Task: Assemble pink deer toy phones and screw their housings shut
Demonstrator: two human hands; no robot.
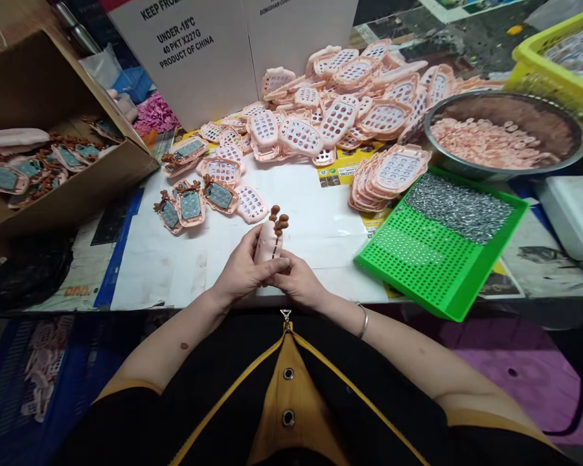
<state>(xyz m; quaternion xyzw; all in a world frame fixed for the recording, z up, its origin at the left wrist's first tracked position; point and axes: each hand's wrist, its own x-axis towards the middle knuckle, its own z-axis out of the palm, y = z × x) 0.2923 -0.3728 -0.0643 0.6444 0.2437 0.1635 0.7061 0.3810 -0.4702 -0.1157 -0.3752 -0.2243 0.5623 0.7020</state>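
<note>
Both my hands meet at the near edge of the white table sheet [311,220], gripping one pink toy phone shell [269,242] with brown antlers at its top end. My left hand [245,268] wraps the shell from the left, its thumb across the front. My right hand [298,281] closes on the lower end from the right. The shell stands nearly upright, on edge to me. A few assembled shells with grey circuit boards [190,204] lie just beyond to the left.
A big pile of pink keypad shells [340,110] covers the far table. A green perforated tray [418,259] holding small screws [459,207] sits at right, a metal bowl [578,145] of pink parts behind it. A cardboard box [78,188] with finished pieces stands at left.
</note>
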